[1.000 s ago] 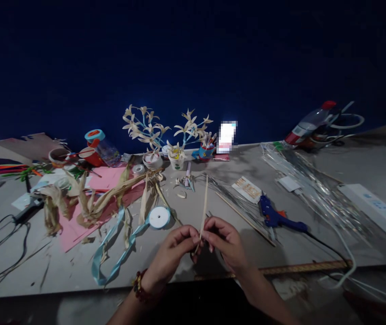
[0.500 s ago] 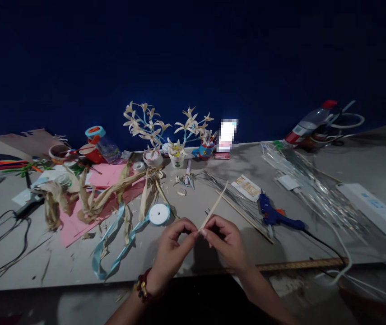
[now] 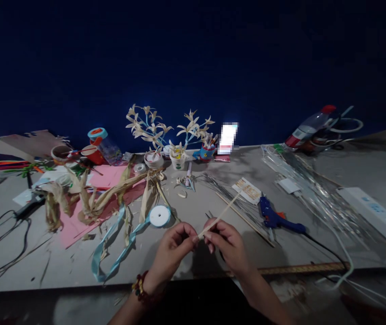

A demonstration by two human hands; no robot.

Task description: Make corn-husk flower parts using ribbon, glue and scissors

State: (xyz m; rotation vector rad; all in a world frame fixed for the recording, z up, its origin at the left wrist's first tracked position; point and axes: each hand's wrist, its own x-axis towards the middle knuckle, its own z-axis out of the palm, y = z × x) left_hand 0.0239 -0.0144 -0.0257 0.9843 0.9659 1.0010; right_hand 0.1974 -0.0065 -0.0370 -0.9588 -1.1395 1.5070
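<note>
A thin pale strip (image 3: 227, 208), which looks like dried corn husk, slants up to the right from between my hands. My left hand (image 3: 175, 248) pinches its lower end between thumb and forefinger. My right hand (image 3: 227, 243) grips the strip a little higher up, fingers curled beneath it. Left of my hands lies a white spool (image 3: 159, 216) with light blue ribbon (image 3: 111, 271) looping off it. Beyond the strip rest a thin wooden stick (image 3: 247, 221) and several grey wires (image 3: 213, 183).
To the right lie a blue glue gun (image 3: 277, 216), a power strip (image 3: 377, 212) and bundled wires (image 3: 318, 194). Dried husks (image 3: 108, 198) cover pink paper (image 3: 71, 225) at left. Pale flower stems (image 3: 152, 124) stand in small pots at the back, near a lit phone (image 3: 228, 137).
The strip has tilted lower, its far end swinging to the right. My right hand's fingers have shifted slightly around it, while the left keeps its pinch.
</note>
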